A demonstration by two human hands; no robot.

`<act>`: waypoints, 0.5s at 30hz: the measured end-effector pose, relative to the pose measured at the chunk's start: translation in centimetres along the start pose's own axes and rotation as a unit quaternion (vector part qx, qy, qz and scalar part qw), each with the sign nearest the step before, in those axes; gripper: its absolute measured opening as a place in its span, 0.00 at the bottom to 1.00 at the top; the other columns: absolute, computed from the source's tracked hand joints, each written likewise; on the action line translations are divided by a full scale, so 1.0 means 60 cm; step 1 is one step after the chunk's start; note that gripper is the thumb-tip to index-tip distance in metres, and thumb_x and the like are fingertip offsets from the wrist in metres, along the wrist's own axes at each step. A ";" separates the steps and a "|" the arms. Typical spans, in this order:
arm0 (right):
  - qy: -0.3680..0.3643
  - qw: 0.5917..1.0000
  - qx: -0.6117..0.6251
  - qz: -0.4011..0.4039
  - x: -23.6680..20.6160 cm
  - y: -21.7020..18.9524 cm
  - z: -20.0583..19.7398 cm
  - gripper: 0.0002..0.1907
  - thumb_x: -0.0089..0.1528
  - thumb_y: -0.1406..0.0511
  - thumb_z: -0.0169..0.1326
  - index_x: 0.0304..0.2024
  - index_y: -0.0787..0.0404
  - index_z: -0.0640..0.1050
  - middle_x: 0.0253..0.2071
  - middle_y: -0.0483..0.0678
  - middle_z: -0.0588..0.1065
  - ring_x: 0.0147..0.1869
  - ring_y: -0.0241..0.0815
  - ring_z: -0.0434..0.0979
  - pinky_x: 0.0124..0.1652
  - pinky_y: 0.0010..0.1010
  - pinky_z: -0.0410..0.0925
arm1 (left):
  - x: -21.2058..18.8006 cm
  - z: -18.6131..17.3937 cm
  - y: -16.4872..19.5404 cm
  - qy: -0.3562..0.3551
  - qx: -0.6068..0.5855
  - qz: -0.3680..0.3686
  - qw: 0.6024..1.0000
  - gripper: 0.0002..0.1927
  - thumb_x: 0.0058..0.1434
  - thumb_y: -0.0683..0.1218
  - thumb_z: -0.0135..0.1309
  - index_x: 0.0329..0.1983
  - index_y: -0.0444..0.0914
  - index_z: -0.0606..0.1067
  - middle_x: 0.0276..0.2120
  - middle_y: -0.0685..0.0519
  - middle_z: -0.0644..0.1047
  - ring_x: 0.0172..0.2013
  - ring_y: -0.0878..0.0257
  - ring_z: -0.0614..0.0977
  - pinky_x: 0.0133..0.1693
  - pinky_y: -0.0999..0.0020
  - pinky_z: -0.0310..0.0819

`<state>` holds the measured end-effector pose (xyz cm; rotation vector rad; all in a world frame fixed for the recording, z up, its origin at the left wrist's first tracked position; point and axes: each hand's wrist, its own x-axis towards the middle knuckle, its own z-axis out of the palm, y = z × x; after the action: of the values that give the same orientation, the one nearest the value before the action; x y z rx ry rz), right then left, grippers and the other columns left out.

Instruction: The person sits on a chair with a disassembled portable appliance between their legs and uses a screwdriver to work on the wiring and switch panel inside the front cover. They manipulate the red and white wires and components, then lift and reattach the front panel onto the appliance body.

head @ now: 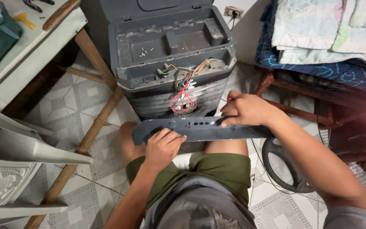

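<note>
Resting across the knees just in front of the opened grey appliance (172, 55), the long dark panel (200, 129) is being gripped by left hand (164, 146) and right hand (246, 111), fingers curled shut on it; it is looking stiff, light, best held near both ends, its underside hidden.

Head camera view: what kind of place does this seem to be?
Probably a room in a home used for a repair: a patterned tile floor, folded bedding on a wooden rack, and an opened dark appliance with loose wires.
</note>
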<state>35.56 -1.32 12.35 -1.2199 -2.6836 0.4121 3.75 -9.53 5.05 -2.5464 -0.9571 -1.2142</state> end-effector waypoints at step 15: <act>0.055 0.998 -0.006 -0.028 -0.015 -0.010 -0.028 0.13 0.56 0.55 0.61 0.33 0.57 0.84 0.46 0.52 0.74 0.43 0.54 0.78 0.43 0.42 0.70 | 0.003 0.008 0.010 0.163 0.008 -0.045 0.985 0.10 0.56 0.40 0.67 0.40 0.43 0.81 0.44 0.56 0.78 0.48 0.56 0.76 0.58 0.55 0.70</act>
<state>36.17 -2.08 14.13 -1.1337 -2.6230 0.3122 4.48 -9.71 4.96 -2.2136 -1.0044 -1.5783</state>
